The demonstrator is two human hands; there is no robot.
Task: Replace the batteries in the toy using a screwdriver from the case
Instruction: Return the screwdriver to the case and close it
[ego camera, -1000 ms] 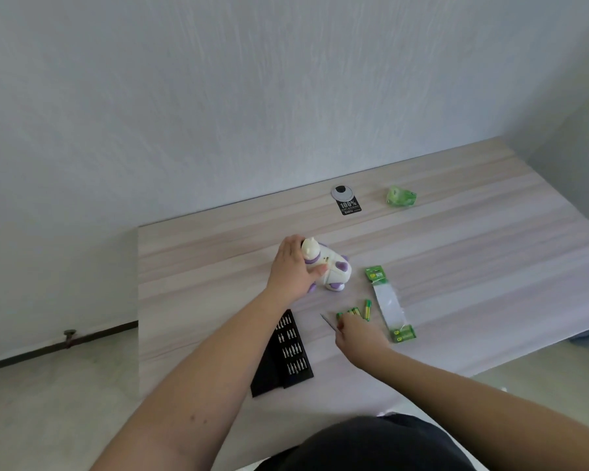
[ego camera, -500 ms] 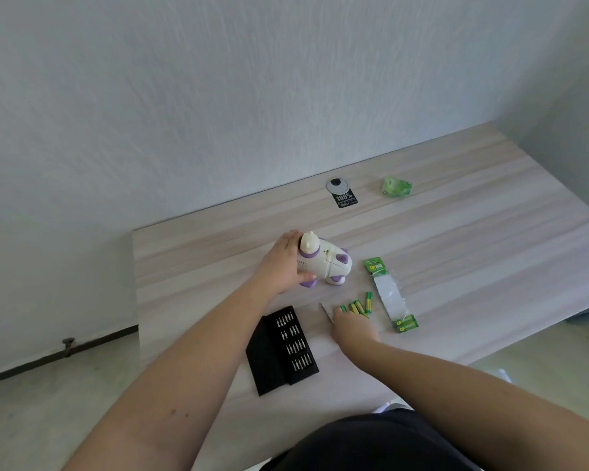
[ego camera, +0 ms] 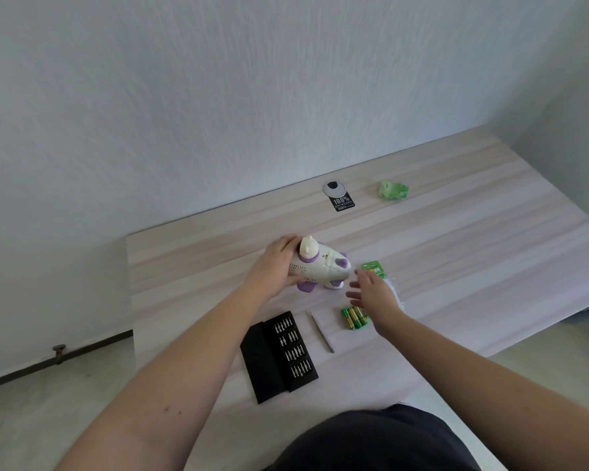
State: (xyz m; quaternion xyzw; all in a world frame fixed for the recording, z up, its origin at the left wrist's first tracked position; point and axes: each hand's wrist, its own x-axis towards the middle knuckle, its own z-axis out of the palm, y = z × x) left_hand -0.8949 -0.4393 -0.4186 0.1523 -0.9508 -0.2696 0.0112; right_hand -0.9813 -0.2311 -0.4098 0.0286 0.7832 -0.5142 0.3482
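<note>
Lifting off the screwdriver point(ego camera: 321, 331), which lies on the table point(ego camera: 473, 253) beside the batteries point(ego camera: 353, 317), my right hand point(ego camera: 371, 290) reaches, fingers spread and empty, toward the toy point(ego camera: 320, 266). My left hand point(ego camera: 276, 263) grips the toy, so turning it over likely comes next.

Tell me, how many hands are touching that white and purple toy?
1. The left hand grips the toy at its left end. The right hand hovers open just right of it, above the batteries, touching nothing.
</note>
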